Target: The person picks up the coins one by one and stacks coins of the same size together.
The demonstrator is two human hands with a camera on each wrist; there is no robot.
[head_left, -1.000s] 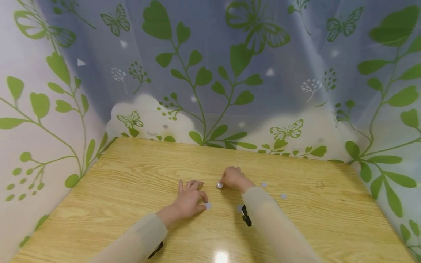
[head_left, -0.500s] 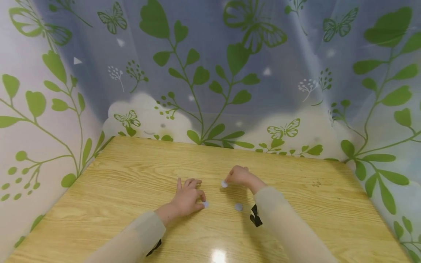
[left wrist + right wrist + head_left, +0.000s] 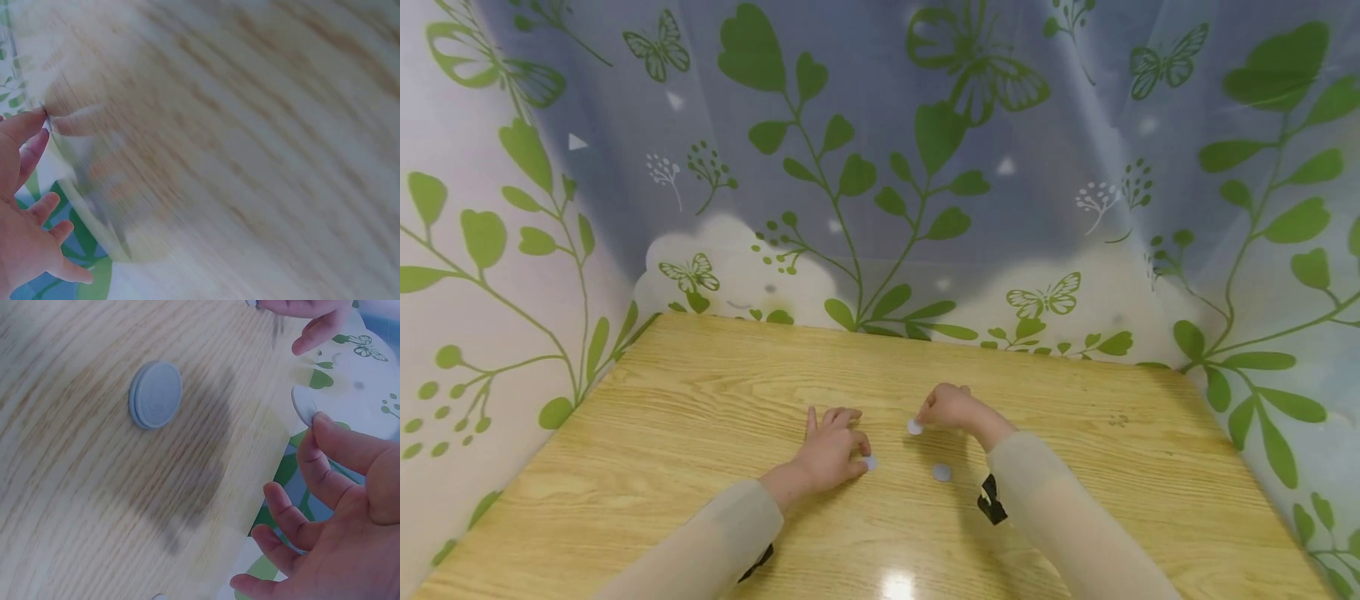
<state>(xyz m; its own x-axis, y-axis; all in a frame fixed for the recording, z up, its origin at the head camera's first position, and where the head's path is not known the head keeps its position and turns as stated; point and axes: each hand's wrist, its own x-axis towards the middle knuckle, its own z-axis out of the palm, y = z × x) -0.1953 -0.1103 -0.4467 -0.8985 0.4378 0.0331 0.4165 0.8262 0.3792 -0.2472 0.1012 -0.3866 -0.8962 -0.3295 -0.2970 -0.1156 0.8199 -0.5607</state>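
Right hand [image 3: 950, 408]: narrow grip, pinching the right disc [image 3: 304, 405] at its edge, above the table [image 3: 715, 517].
Left hand [image 3: 827, 452]: pinches the left disc [image 3: 870, 463], other fingers spread.
Stack [image 3: 156, 395]: two discs on the table.
Slip risk: edge-only pinch could drop the right disc.

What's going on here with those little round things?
Someone is working with bare hands at a wood-grained table. The left hand pinches a small pale disc, and the right hand pinches a second disc. Near them, what looks like a stack of two discs lies flat on the table, held by neither hand.
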